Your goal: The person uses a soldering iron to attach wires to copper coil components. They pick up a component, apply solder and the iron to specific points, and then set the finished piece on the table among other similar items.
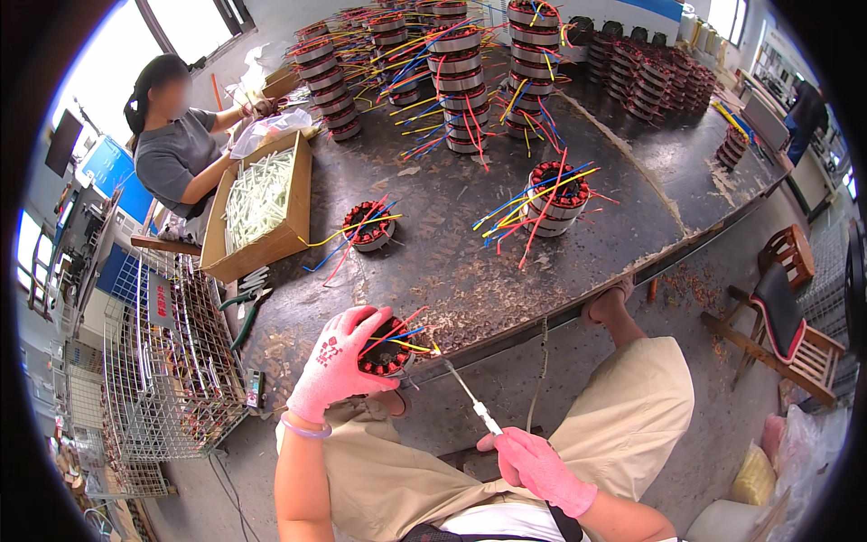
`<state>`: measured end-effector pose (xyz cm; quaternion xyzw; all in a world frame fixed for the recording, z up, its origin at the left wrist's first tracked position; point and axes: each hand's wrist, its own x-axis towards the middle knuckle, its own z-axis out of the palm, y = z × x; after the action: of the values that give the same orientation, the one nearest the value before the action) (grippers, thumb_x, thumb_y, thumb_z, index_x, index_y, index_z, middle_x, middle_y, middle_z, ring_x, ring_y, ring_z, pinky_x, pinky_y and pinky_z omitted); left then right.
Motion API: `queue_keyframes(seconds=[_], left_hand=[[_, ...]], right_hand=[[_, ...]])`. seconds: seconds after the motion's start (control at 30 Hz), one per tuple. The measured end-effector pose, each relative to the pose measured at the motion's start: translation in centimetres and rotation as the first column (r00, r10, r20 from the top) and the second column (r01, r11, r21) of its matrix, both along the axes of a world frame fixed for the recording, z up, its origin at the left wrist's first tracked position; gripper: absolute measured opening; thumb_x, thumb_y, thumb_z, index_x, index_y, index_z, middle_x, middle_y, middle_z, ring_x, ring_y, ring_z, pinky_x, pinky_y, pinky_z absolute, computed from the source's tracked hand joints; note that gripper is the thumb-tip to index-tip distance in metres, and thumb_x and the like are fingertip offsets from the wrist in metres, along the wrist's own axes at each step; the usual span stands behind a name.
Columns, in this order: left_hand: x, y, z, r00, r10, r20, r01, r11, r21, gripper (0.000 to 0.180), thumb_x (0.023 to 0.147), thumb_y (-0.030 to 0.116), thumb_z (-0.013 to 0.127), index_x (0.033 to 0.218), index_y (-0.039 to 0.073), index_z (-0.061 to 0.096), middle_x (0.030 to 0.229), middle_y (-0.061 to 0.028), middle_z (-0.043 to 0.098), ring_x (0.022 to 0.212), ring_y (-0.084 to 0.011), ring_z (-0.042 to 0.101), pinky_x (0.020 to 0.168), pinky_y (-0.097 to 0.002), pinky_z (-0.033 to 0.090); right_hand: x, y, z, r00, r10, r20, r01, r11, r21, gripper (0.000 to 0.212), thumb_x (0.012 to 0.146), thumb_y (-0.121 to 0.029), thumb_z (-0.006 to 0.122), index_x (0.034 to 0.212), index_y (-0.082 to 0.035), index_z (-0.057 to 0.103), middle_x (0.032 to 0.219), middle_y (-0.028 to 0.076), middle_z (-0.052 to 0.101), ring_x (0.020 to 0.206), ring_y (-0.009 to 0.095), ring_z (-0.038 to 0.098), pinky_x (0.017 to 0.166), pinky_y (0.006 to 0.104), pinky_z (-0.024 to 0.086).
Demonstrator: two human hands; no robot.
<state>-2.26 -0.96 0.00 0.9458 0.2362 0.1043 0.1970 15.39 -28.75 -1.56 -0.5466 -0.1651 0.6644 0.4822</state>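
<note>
My left hand (338, 363), in a pink glove, is wrapped round a motor stator (386, 359) at the table's near edge. Red, yellow and blue lead wires stick out of the stator to the right. In my right hand (540, 471), also gloved in pink, is a slim torch-like tool (471, 397) with a white grip and a thin metal rod. Its tip points at the wire ends, where a small yellow-orange spot shows; whether they touch I cannot tell. Beyond my hands, a single stator (368, 226) and a short stack of stators (556, 199) stand on the table.
Tall stator stacks (459, 86) line the back of the dark table (433, 235). On the left are a cardboard box (302, 194) of white sleeves, green-handled pliers (246, 318) and a wire cage (172, 361). A co-worker (176, 135) sits beyond the box. A wooden chair (786, 316) stands right.
</note>
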Motion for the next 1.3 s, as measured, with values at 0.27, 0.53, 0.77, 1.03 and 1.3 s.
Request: queue_keyframes(seconds=[0.27, 0.53, 0.77, 1.03, 1.3], left_hand=[[0.0, -0.1, 0.0, 1.0, 0.007, 0.0, -0.007, 1.0, -0.004, 0.098, 0.052, 0.028, 0.091, 0.14, 0.008, 0.052, 0.135, -0.0182, 0.051, 0.124, -0.0382, 0.05, 0.107, -0.0447, 0.041], [0.0, 0.0, -0.1, 1.0, -0.001, 0.005, 0.001, 1.0, -0.001, 0.098, 0.052, 0.028, 0.091, 0.14, 0.007, 0.052, 0.135, -0.0183, 0.051, 0.124, -0.0382, 0.051, 0.107, -0.0447, 0.041], [0.0, 0.1, -0.2, 1.0, -0.006, 0.012, 0.006, 1.0, 0.005, 0.098, 0.051, 0.028, 0.091, 0.139, 0.007, 0.052, 0.134, -0.0183, 0.052, 0.124, -0.0383, 0.051, 0.106, -0.0449, 0.042], [0.0, 0.0, -0.2, 1.0, -0.006, 0.016, 0.006, 1.0, 0.006, 0.098, 0.051, 0.027, 0.091, 0.139, 0.007, 0.052, 0.134, -0.0183, 0.052, 0.123, -0.0385, 0.051, 0.106, -0.0449, 0.042], [-0.1, 0.0, -0.2, 1.0, -0.008, 0.012, 0.008, 1.0, -0.002, 0.099, 0.051, 0.027, 0.091, 0.14, 0.007, 0.051, 0.135, -0.0185, 0.051, 0.123, -0.039, 0.051, 0.106, -0.0449, 0.042]], right_hand=[[-0.2, 0.0, -0.3, 1.0, 0.001, 0.004, -0.001, 1.0, 0.009, 0.034, 0.106, -0.027, 0.045, 0.116, 0.001, 0.062, 0.061, 0.0, 0.049, 0.055, 0.005, 0.038, 0.051, 0.0229, 0.031], [-0.2, 0.0, -0.5, 1.0, -0.002, 0.003, 0.002, 1.0, 0.024, 0.034, 0.106, -0.027, 0.045, 0.115, 0.001, 0.062, 0.061, 0.0, 0.05, 0.054, 0.005, 0.038, 0.051, 0.0226, 0.032], [-0.2, 0.0, -0.4, 1.0, -0.015, 0.01, 0.015, 1.0, 0.017, 0.033, 0.106, -0.023, 0.045, 0.114, 0.005, 0.062, 0.059, -0.002, 0.048, 0.053, 0.005, 0.038, 0.051, 0.0218, 0.032], [-0.3, -0.1, -1.0, 1.0, -0.006, -0.017, 0.006, 1.0, 0.023, 0.034, 0.106, -0.028, 0.045, 0.115, 0.0, 0.063, 0.062, 0.0, 0.05, 0.055, 0.005, 0.038, 0.052, 0.0228, 0.032], [-0.2, -0.1, -0.8, 0.999, 0.015, 0.039, -0.017, 0.999, 0.039, 0.035, 0.106, -0.029, 0.044, 0.114, -0.001, 0.063, 0.062, -0.001, 0.05, 0.055, 0.005, 0.038, 0.052, 0.0227, 0.032]])
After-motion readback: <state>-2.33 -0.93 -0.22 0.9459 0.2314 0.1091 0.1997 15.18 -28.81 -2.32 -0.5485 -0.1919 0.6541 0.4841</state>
